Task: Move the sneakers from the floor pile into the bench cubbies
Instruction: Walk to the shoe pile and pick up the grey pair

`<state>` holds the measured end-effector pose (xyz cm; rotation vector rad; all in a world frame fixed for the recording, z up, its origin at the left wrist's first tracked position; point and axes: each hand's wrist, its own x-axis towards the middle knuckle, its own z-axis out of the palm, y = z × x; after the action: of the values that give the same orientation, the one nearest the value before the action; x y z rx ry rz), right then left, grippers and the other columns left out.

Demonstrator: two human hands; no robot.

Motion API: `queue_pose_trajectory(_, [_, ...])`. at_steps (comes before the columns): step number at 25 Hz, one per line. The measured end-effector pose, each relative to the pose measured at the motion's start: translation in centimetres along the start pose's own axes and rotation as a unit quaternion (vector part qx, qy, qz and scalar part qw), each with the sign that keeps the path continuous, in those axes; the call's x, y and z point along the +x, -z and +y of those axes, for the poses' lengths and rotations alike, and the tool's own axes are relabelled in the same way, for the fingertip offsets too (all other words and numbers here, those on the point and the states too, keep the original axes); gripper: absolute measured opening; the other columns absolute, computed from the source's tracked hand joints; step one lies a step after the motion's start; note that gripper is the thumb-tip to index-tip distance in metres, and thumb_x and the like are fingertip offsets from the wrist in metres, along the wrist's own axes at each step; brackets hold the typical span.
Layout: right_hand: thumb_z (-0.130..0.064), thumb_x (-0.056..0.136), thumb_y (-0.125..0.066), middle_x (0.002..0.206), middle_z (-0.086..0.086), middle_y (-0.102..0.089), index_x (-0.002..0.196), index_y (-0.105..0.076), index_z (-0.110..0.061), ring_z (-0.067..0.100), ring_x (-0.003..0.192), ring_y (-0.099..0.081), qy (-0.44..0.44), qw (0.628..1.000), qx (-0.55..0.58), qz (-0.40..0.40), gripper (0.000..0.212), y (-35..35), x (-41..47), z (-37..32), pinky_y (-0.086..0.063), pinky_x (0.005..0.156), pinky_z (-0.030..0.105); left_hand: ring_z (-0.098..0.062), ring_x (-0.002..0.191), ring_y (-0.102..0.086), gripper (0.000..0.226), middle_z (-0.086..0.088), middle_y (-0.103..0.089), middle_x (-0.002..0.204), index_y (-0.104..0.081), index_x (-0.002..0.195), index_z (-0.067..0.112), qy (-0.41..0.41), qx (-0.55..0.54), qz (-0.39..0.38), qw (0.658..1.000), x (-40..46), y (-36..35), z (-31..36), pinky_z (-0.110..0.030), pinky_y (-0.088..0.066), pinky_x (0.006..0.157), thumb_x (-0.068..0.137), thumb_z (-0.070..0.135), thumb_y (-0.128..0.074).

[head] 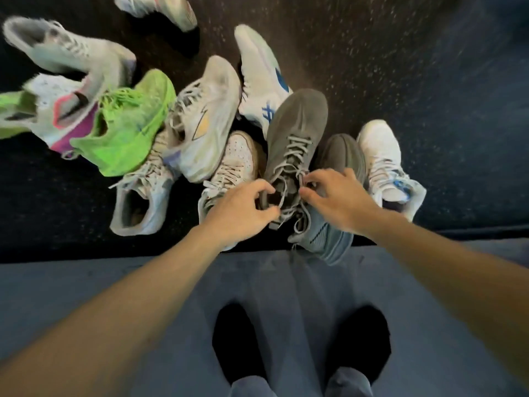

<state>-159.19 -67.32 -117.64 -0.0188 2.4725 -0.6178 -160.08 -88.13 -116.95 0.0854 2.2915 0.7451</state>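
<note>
Sneaker pile on dark floor, neon green sneaker (pixel 131 124) at left, grey sneaker (pixel 294 144) atop pile, toe pointing away, left hand (pixel 243 207) and right hand (pixel 337 199) gripping its collar and laces.

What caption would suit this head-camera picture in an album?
Both hands, left hand and right hand, pinch the collar of a grey suede lace-up sneaker atop a floor pile.

We see grey sneaker (pixel 297 130): matt suede-like upper, woven laces. Green sneaker (pixel 128 124): fuzzy knit cloth. Floor (pixel 372 67): dark speckled carpet. Rug (pixel 114 282): blue-grey, soft, matt.
</note>
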Motion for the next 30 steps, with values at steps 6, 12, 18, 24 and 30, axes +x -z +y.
queue_pose_trajectory(6, [-0.043,0.094,-0.045,0.123,-0.005,-0.043,0.112,-0.057,-0.023,0.024,0.104,-0.034,0.032,0.998,-0.042,0.020,0.030,-6.5,-2.6,1.1,-0.040,0.087,0.038,-0.018,0.108,-0.050,0.051,0.008,-0.047,0.117,-0.045,0.129,0.036,-0.004,0.078,-0.022,0.997,0.1,-6.0,-2.5,-0.041,-0.050,0.082,0.082,0.049,-0.059])
queue_pose_trajectory(12, [-0.052,0.085,-0.050,0.111,-0.007,-0.047,0.107,-0.058,-0.025,0.021,0.103,-0.039,0.094,0.985,-0.143,0.016,0.036,-7.0,-2.9,0.3,-0.038,0.082,0.034,-0.027,0.108,-0.053,0.050,-0.001,-0.050,0.115,-0.042,0.133,0.028,0.015,0.146,-0.025,0.989,1.9,-7.7,-2.1,-0.036,-0.044,0.070,0.087,0.031,-0.060])
queue_pose_trajectory(18, [-0.036,0.080,-0.066,0.115,0.000,-0.050,0.119,-0.048,-0.019,0.024,0.107,-0.045,0.044,0.949,-0.297,-0.092,0.046,-7.6,-3.3,-0.5,-0.036,0.079,0.034,-0.031,0.098,-0.058,0.035,-0.009,-0.056,0.106,-0.053,0.114,0.017,0.048,0.113,0.012,0.992,2.8,-8.7,-1.8,-0.043,-0.051,0.081,0.084,0.026,-0.068])
queue_pose_trajectory(24, [-0.015,0.082,-0.065,0.113,-0.002,-0.046,0.113,-0.046,-0.017,0.021,0.104,-0.044,-0.039,0.973,-0.222,-0.050,0.036,-4.0,-4.8,-0.7,-0.034,0.057,0.029,-0.023,0.085,-0.059,0.036,-0.001,-0.055,0.092,-0.051,0.109,0.019,-0.037,0.160,0.103,0.981,-0.6,-7.6,-1.0,-0.027,-0.038,0.063,0.082,0.033,-0.071])
queue_pose_trajectory(30, [-0.009,0.080,-0.061,0.109,-0.003,-0.039,0.106,-0.040,-0.020,0.019,0.097,-0.043,-0.026,0.980,-0.193,0.046,0.036,4.2,-7.6,-2.4,-0.033,0.051,0.027,-0.022,0.077,-0.058,0.033,0.002,-0.058,0.083,-0.048,0.091,0.019,-0.068,0.080,0.195,0.975,-2.7,-0.8,6.4,-0.031,-0.044,0.063,0.078,0.034,-0.075])
